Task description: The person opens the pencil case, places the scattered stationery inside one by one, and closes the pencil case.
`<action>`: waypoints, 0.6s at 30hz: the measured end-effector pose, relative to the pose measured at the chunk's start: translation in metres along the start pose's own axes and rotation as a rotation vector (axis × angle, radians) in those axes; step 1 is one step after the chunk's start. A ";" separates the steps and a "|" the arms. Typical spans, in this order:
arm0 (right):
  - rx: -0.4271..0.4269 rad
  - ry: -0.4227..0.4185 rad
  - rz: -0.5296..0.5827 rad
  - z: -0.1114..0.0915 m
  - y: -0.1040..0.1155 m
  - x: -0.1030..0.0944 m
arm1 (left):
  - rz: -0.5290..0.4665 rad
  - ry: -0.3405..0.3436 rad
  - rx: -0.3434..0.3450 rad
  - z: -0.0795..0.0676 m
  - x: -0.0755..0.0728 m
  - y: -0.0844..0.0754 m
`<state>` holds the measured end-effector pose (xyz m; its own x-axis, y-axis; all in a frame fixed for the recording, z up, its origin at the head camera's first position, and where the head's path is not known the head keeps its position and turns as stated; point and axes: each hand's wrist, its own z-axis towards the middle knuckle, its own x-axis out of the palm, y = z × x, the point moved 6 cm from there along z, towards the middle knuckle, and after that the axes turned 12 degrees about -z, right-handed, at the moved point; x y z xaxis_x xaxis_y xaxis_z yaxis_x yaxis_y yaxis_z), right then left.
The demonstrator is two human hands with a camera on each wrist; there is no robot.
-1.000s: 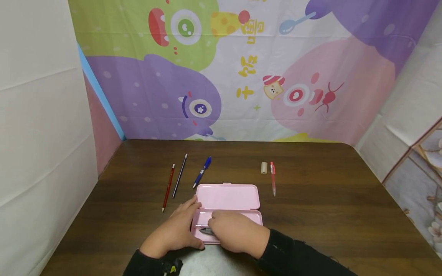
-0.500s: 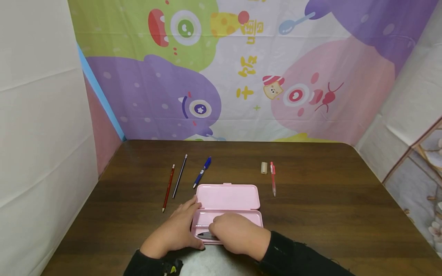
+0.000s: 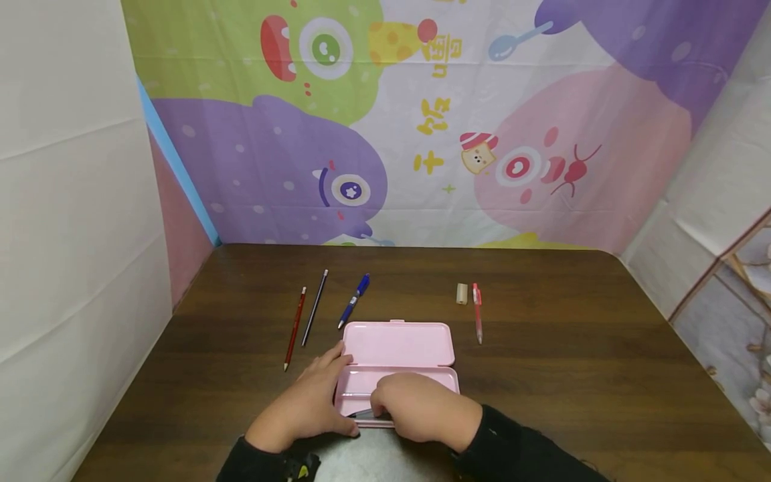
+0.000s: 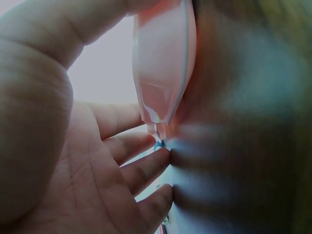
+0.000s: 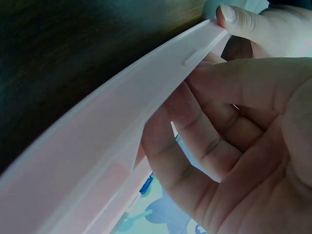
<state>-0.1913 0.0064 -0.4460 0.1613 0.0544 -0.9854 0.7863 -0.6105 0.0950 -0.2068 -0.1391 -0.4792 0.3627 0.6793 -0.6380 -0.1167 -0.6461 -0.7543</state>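
A pink pencil case (image 3: 399,343) lies on the table with its lid folded back. My left hand (image 3: 308,399) holds its left end, thumb at the front edge and fingers toward the hinge. In the left wrist view, that end of the case (image 4: 161,63) sits between thumb and fingers, the other fingers spread. My right hand (image 3: 421,410) reaches into the tray with curled fingers, holding a dark, pointed pen (image 3: 363,413) near the front wall. The right hand covers most of the pen. In the right wrist view the case wall (image 5: 122,112) hides the fingertips.
Left of the case lie a red pencil (image 3: 294,328), a dark striped pencil (image 3: 315,308) and a blue pen (image 3: 354,301). Behind it to the right are a small beige block (image 3: 461,294) and a red pen (image 3: 478,313). A cartoon-print cloth (image 3: 421,201) hangs behind the table.
My right hand has shifted slightly right inside the tray, and the dark pen's tip has come down nearer the front wall. The left hand has stayed on the case.
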 end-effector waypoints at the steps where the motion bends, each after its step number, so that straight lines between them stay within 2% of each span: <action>1: 0.009 0.002 0.013 0.000 -0.001 0.001 | -0.003 -0.005 0.002 0.000 0.000 0.000; 6: 0.038 -0.003 0.037 -0.001 -0.004 0.000 | -0.018 -0.016 0.009 0.000 0.001 -0.002; 10: 0.048 -0.011 0.040 -0.002 -0.003 -0.001 | 0.007 -0.022 0.042 0.000 0.001 -0.002; 18: 0.042 -0.052 0.033 -0.001 -0.004 0.001 | 0.029 -0.028 0.084 -0.002 -0.001 -0.002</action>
<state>-0.1936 0.0092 -0.4477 0.1552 -0.0068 -0.9879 0.7554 -0.6436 0.1231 -0.2056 -0.1393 -0.4771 0.3318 0.6713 -0.6627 -0.2043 -0.6347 -0.7453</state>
